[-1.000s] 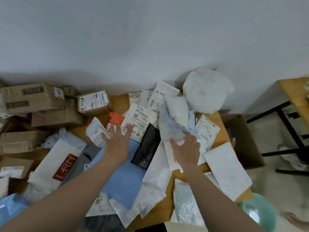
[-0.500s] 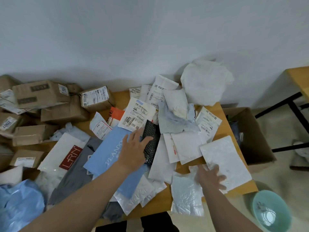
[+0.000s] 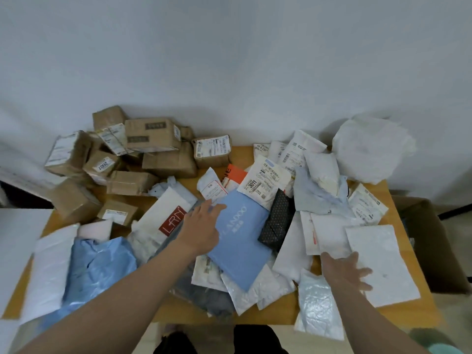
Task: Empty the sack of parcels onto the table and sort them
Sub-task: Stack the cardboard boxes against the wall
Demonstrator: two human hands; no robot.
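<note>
Left hand [image 3: 201,231] lies flat, gripping nothing, on the central blue mailer [image 3: 241,247]; at four o'clock the right hand [image 3: 343,273], fingers spread loose, seemingly touches a white mailer [image 3: 383,259].

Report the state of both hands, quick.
Left hand: open, fingers flat on the blue mailer.
Right hand: open, fingers spread over the white mailer, holding nothing.
</note>
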